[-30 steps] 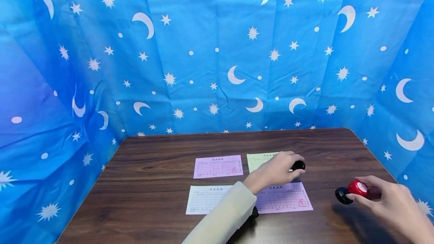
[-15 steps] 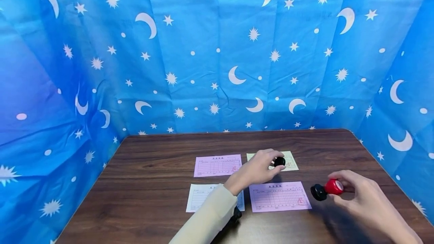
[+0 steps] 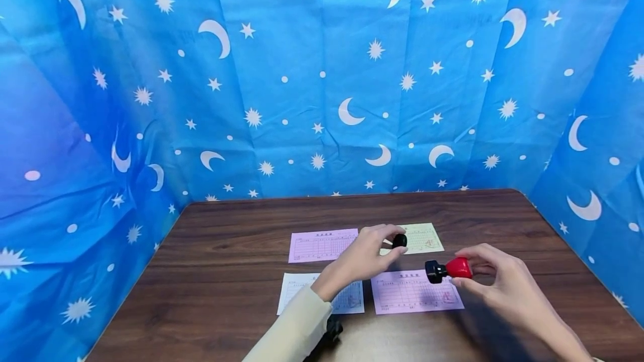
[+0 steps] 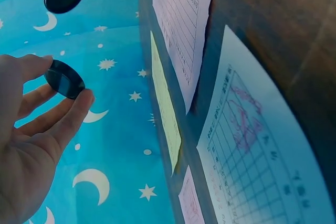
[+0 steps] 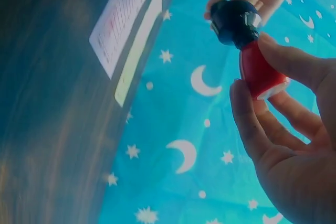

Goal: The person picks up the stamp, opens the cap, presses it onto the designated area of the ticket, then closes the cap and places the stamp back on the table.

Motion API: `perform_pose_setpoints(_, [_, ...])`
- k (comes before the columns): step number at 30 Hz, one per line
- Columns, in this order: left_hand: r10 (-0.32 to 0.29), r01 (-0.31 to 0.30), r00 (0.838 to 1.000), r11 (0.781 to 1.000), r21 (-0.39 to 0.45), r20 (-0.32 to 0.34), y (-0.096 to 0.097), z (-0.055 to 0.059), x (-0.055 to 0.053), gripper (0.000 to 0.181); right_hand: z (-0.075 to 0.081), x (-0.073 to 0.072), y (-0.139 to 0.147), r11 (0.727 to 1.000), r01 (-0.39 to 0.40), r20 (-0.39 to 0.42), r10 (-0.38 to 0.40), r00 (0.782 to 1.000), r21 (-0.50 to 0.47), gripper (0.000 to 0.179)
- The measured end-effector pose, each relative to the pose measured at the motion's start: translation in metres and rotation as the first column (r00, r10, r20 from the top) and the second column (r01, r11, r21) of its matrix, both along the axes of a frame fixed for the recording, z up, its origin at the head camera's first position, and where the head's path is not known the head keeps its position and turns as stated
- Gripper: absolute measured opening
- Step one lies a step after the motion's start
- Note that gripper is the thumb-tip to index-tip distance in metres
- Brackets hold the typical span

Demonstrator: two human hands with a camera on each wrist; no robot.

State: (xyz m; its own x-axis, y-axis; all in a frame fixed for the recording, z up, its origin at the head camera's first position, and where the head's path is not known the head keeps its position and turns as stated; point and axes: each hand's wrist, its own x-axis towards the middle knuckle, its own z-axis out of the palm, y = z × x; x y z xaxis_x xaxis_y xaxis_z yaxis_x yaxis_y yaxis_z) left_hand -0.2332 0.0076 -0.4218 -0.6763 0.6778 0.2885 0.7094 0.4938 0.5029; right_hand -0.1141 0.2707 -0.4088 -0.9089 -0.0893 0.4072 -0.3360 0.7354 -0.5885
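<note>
My left hand (image 3: 363, 253) pinches a round black stamp cap (image 4: 65, 79) by its edges, above the yellow-green slip (image 3: 425, 238). In my right hand (image 3: 508, 278) is a hand stamp (image 5: 258, 69), gripped by its red handle, its black head pointing left. The stamp is held in the air over the right part of the near pink slip (image 3: 410, 298). A short gap separates cap and stamp in the head view. Red marks show at the lower right of the yellow-green slip and the near pink slip.
Another pink slip (image 3: 314, 246) lies at the back left, partly behind my left hand. A white slip (image 3: 294, 289) with a reddish mark lies in front of it, partly under my left forearm. The dark wooden table (image 3: 201, 295) is backed by a blue star-and-moon cloth (image 3: 282, 144).
My right hand has moved left with the stamp, which has turned until its head points left. My left hand has drawn left with the cap, baring more of the yellow-green slip.
</note>
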Motion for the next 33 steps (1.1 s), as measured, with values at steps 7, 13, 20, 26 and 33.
perform_pose_setpoints(7, [0.022,-0.027,0.996,0.997,0.066,0.085,-0.012,0.001,0.013,0.04,0.001,-0.007,-0.011,0.999,0.046,0.089,-0.044,0.995,-0.02,0.043])
perform_pose_setpoints(13, [0.027,-0.056,0.983,0.986,0.159,0.181,-0.023,0.003,0.024,0.04,0.001,-0.014,-0.018,0.992,0.008,0.166,0.013,0.986,-0.13,0.044])
perform_pose_setpoints(20, [0.018,-0.112,0.949,0.953,0.282,0.316,-0.038,0.006,0.028,0.042,0.007,-0.021,-0.027,0.99,-0.067,0.143,0.084,0.986,-0.123,0.038])
perform_pose_setpoints(26, [0.019,-0.175,0.912,0.922,0.346,0.41,-0.049,0.007,0.033,0.043,0.008,-0.028,-0.037,0.971,-0.163,0.112,0.184,0.977,-0.176,0.038])
perform_pose_setpoints(33, [-0.03,-0.203,0.87,0.887,0.414,0.492,-0.054,0.003,0.043,0.038,0.005,-0.03,-0.042,0.954,-0.206,0.122,0.236,0.964,-0.217,0.036])
